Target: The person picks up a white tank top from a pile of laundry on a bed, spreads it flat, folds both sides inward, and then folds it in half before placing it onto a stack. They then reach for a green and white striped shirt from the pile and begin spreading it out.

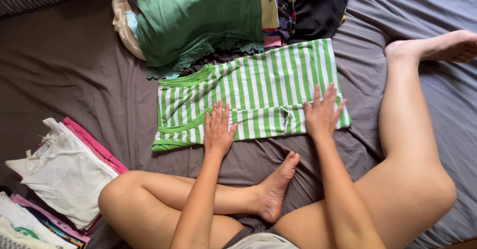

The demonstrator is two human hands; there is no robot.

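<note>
A green and white striped shirt (258,87) lies folded lengthwise on the grey bedsheet (69,75), neckline to the left. My left hand (218,128) rests flat on its near edge, fingers spread, next to the folded-in sleeve. My right hand (322,114) presses flat on the shirt's right end near the hem, fingers apart. Neither hand grips the cloth.
A heap of unfolded clothes, topped by a green lace-trimmed garment (194,20), lies beyond the shirt. Stacks of folded clothes with a white top (64,172) sit at the left. My bare legs (412,144) and foot (276,189) frame the near side.
</note>
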